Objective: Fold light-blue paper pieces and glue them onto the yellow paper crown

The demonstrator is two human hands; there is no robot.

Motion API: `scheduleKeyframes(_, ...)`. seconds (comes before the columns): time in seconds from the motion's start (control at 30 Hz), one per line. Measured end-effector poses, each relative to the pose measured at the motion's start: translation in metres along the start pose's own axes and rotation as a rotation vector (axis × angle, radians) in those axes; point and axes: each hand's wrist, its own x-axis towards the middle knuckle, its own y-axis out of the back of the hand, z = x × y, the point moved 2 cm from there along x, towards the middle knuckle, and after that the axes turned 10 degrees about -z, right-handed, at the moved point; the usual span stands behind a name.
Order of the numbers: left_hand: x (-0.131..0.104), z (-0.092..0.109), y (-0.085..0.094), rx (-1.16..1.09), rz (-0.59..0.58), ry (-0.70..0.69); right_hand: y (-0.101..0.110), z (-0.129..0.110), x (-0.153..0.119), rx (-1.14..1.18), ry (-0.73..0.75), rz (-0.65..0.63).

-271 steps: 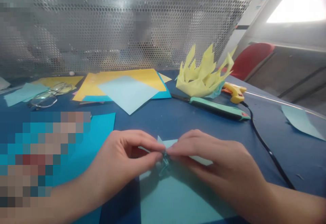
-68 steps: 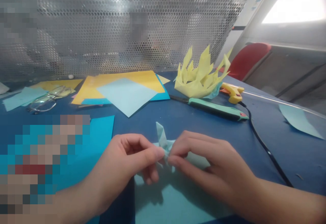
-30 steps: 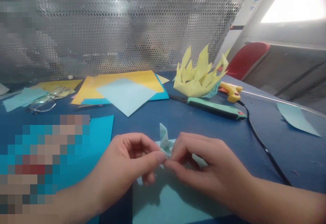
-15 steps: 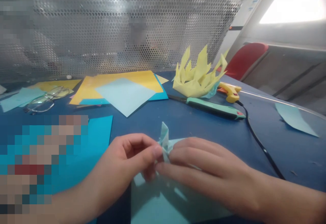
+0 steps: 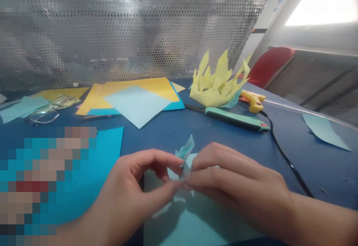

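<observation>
One blue-green sheet [image 5: 192, 227] lies below the left hand [image 5: 127, 184] and right hand [image 5: 240, 186]. Both pinch one folded paper piece [image 5: 187, 150] between their fingertips — its tip pokes up, so some creases look done; what folding is left, I cannot tell. Beyond the hands: one green-handled tool [image 5: 236, 118] to the right, one pale-blue square [image 5: 140, 106] to the left — farther, one spiky yellow paper model [image 5: 211, 94].

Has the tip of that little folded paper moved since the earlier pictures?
Yes, to the right. Judged against the pale diamond-shaped sheet, the folded paper's tip sits farther right than before and now slants that way.
</observation>
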Motion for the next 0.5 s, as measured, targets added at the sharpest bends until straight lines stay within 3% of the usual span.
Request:
scheduleKeyframes(0.17,-0.004,0.004,0.002,0.051,0.083,-0.091,0.000,-0.002,0.000,0.013,0.080,0.039)
scheduleKeyframes(0.37,-0.007,0.010,0.001,0.172,0.179,-0.231,0.004,-0.010,0.003,0.086,0.010,0.014)
scheduleKeyframes(0.5,-0.012,0.013,-0.002,0.231,0.259,-0.347,0.001,-0.010,0.001,0.017,-0.006,0.050)
